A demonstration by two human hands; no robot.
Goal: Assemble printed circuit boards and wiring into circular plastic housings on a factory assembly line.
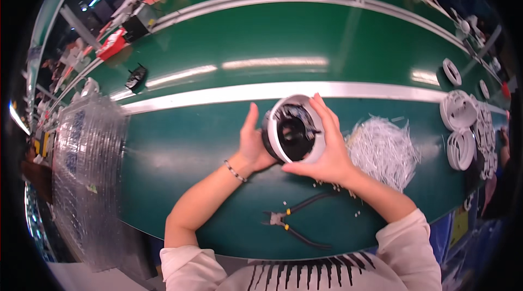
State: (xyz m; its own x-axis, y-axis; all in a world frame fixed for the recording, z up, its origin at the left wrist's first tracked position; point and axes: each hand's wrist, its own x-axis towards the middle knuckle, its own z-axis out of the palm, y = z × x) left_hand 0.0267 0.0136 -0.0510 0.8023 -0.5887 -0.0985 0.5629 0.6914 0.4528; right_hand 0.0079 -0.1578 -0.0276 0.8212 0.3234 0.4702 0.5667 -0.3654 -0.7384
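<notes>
Right hand (331,152) gripping a round white-and-black part (291,137), left hand (256,146) cupping it, partly hidden, pliers (278,218) at six o'clock, clear strips (385,152) at three, partly behind right arm (384,197)

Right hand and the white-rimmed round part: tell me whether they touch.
Touching. The head view shows the right hand gripping the white-rimmed round part, thumb and fingers against its rim.
</notes>
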